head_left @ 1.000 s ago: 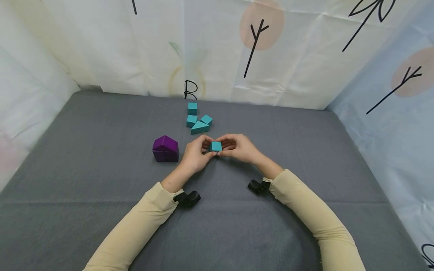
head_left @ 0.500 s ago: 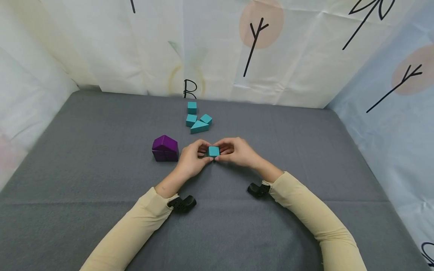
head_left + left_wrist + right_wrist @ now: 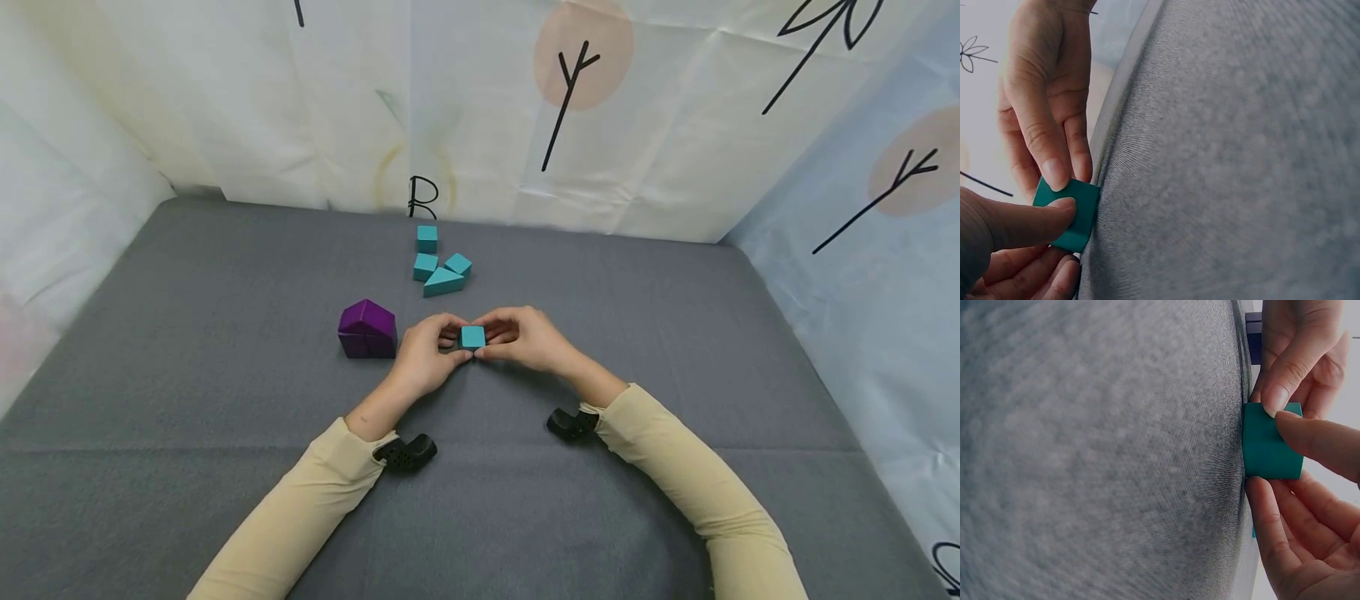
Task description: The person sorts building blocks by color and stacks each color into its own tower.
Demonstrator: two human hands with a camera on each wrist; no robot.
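Note:
A small teal block (image 3: 472, 336) stands on the grey cloth between both hands. My left hand (image 3: 426, 357) pinches it from the left, thumb on the near face and fingers behind. From the right my right hand (image 3: 527, 340) pinches the same block in the same way. Both wrist views show the two thumbs side by side on the face of the teal block (image 3: 1085, 215), (image 3: 1269, 450), whose lower edge meets the cloth. Left of the left hand sits a purple house-shaped stack (image 3: 367, 330), made of a rectangular base and a peaked top.
Beyond the hands lie several teal pieces: a triangular block (image 3: 443, 282), a block (image 3: 425, 267), a tilted block (image 3: 458, 264) and a rear block (image 3: 427, 238). Grey cloth (image 3: 637, 317) covers the table. A white printed curtain (image 3: 480, 108) hangs behind its far edge.
Both hands have brought the teal block slightly nearer and to the left, then stopped. In the last half second almost nothing moves. The purple stack and the other teal pieces stay put.

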